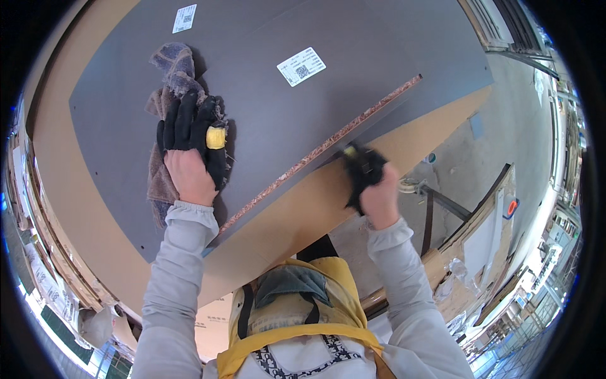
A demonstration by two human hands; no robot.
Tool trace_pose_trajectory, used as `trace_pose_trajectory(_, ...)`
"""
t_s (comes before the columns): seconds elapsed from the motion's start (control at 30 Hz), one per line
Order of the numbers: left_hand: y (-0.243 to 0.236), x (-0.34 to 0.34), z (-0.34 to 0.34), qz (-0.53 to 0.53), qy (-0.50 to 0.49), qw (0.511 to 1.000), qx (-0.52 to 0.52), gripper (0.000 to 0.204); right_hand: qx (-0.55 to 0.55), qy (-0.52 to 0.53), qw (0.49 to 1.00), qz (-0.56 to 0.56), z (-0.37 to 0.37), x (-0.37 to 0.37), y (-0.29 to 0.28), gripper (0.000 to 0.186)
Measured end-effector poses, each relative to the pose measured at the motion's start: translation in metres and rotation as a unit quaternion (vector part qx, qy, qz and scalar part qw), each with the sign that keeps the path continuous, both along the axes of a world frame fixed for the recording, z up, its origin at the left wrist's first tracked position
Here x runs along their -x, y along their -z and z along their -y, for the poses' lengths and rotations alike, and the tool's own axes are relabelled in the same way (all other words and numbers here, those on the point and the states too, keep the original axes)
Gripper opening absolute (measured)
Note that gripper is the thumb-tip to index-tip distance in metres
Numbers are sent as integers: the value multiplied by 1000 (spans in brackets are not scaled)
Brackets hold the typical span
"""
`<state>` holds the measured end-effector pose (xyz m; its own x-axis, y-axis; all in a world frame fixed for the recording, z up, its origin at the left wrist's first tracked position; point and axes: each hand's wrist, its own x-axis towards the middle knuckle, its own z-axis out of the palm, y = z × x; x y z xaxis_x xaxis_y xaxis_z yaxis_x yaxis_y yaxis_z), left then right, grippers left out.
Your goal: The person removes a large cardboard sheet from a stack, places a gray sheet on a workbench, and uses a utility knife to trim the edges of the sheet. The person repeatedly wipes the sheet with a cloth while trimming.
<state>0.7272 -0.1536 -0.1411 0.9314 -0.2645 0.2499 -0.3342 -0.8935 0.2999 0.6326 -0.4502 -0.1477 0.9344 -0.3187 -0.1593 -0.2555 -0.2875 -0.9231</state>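
My left hand [191, 142], in a black glove with a yellow wrap on one finger, is closed over a bunched grey-brown cloth [165, 180]. Cloth and hand rest on the left part of a large dark grey panel [252, 126]. A long, narrow, speckled brown strip [322, 149], like a raw chipboard edge, runs diagonally across the panel's near side. To the right of this strip, by the panel's near edge, is my right hand [372, 183], also black-gloved. Motion smears its fingers, and whether it holds anything is unclear.
Under the grey panel lies a larger tan board [303, 215]. Two white labels, one of them near the middle [301, 67], are stuck on the panel. At the right are a concrete floor [442, 148], a metal frame bar [447, 202] and leaning boards [480, 246]. Stacked sheets [57, 265] line the left.
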Motion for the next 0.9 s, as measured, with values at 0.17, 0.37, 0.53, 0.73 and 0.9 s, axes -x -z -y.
trace_pose_trajectory(0.17, -16, -12, 13, 70, 45, 997, 3, 39, 3, 27, 999, 25, 20, -7, 1, 17)
trace_pose_trajectory(0.37, -21, -13, 17, 61, 45, 997, -2, 40, -6, 97, 995, -18, 60, -36, -5, 15)
trace_pose_trajectory(0.53, -33, 4, 38, 18, 50, 984, -168, 47, 8, 111, 993, 42, 81, -38, -11, 21)
trace_pose_trajectory(0.73, -26, 10, 159, -99, 299, 947, -61, 67, -221, 238, 945, 42, 125, -9, -13, 19)
trace_pose_trajectory(0.9, 6, -48, 267, -19, 338, 931, -133, 17, -258, 274, 926, 30, 136, 11, -18, 22)
